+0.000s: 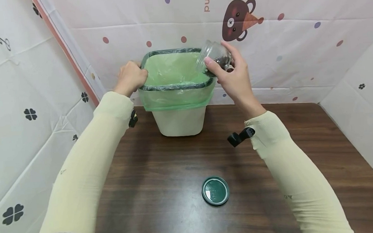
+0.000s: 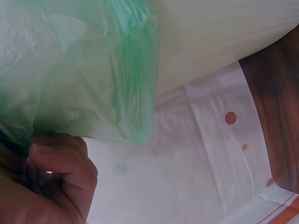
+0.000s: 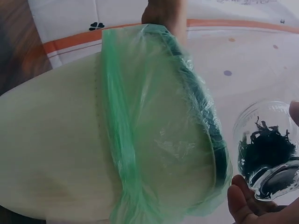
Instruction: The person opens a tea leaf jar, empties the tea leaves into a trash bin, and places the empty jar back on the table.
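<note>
A cream trash bin (image 1: 179, 121) with a dark rim stands at the back of the table, lined with a green plastic bag (image 1: 177, 98) folded down over its outside. My left hand (image 1: 130, 77) grips the bin's left rim through the bag, fingers curled at the edge. In my right hand (image 1: 237, 77) is a clear glass jar (image 1: 214, 53), gripped between thumb and fingers. The jar tilts, its uncovered mouth toward the bin, overlapping the right rim in the head view. Dark, stringy dried bits (image 3: 266, 149) lie inside the jar.
A round green lid (image 1: 215, 191) lies on the brown wood-grain table (image 1: 164, 168), nearer to me than the bin. Printed white sheets (image 1: 127, 12) hang behind the table and along both sides.
</note>
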`<state>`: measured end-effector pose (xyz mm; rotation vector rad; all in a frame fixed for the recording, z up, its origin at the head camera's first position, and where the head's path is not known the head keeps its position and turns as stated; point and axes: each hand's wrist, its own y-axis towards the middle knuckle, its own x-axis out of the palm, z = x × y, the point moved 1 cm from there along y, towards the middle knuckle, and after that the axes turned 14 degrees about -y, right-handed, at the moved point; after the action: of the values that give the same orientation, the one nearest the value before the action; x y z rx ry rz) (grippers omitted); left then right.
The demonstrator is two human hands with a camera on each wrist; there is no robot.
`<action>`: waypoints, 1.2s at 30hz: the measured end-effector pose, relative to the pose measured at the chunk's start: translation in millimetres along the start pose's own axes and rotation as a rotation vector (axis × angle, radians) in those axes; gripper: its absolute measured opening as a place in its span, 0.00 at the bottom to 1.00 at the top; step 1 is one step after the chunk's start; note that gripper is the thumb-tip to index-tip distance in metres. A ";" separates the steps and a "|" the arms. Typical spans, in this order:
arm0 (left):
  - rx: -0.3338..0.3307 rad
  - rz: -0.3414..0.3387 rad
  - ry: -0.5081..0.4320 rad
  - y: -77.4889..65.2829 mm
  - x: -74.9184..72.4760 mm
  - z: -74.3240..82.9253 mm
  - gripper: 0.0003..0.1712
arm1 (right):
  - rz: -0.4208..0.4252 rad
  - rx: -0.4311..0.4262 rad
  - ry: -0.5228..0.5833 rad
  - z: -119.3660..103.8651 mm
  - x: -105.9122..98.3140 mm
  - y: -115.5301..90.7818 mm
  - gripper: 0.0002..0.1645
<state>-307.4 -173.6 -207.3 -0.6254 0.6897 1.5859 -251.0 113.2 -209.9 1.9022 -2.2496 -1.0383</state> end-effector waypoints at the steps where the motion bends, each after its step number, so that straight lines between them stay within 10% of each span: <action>1: -0.001 -0.001 -0.004 0.0 0.0 0.1 0.10 | 0.002 0.002 -0.009 -0.7 0.0 0.2 0.40; 36: -0.035 -0.009 -0.010 -1.8 0.0 2.5 0.10 | -0.074 -0.076 -0.296 -16.3 4.5 14.5 0.48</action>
<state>-305.7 -171.6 -205.8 -0.6451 0.6516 1.5950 -258.0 102.2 -191.9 1.9248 -2.2545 -1.4828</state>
